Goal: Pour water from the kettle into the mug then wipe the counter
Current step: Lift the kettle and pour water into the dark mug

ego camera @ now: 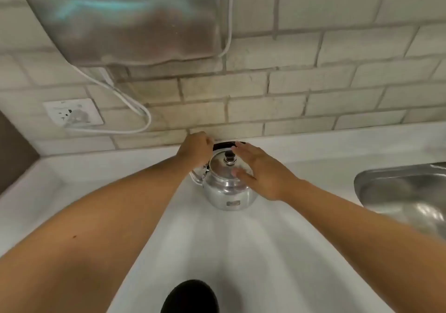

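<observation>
Counter (241, 252): white, running along a brick-tiled wall (313, 83). Sink (398, 192): steel, at right edge. Metal housing (125, 18): wall-mounted, upper left, white cable hanging to a socket (74, 114). Kettle (229, 192): polished steel, upright on counter near wall, lid with dark knob on. Left hand (194, 152): arm extended, fingers curled shut about the kettle's black handle. Right hand (263, 172): open, fingers spread, palm beside the lid. Dark round object (190, 298): bottom edge, unidentifiable.

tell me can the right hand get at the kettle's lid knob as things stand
Probably yes. The right hand is open against the kettle, and the lid knob sits bare just left of its fingers; nothing covers it.
</observation>
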The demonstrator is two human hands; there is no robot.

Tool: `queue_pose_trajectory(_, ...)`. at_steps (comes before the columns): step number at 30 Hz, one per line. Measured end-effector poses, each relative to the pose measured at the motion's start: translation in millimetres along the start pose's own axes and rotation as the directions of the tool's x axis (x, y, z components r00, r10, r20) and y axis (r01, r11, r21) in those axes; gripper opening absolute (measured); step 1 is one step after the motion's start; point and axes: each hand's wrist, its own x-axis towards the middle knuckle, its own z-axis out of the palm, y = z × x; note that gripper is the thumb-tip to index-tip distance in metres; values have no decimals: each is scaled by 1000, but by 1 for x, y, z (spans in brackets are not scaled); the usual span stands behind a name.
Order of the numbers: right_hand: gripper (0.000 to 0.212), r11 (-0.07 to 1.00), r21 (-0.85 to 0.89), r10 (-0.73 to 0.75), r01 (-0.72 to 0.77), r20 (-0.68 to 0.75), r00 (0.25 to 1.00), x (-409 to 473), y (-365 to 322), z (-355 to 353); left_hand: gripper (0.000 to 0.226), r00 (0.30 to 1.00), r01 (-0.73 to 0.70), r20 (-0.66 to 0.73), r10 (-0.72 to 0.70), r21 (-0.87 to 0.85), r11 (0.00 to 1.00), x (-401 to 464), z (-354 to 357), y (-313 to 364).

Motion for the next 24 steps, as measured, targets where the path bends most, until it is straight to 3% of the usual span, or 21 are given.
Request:
queue_pose_trajectory(4,50,993,-70,-94,95,19,995,23,-1,11,27,994,91,63,-95,67,994,23,6,-6)
queue_pose_trajectory(8,40,994,-41,-108,105,-95,990,26,3,17,25,974,114,183,-137,134,984,31,2,0)
queue_pose_trajectory(11,42,991,-57,-128,124,-74,989,26,3,20,12,948,140,261,-183,176,974,30,-1,3)
queue_pose_trajectory(16,46,994,-85,-60,61,21,998,28,-1,17,17,925,297,272,-266,-80,952,24,-9,2)
queue_pose_trajectory(22,41,991,-133,-14,29,111,994,26,-12,8,25,984,73,174,-43,-169,983,-5,-26,5)
queue_pose_trajectory(24,29,979,-197,-73,56,-80,994,25,-19,3,26,994,30,106,-12,-177,984,-15,-26,4)
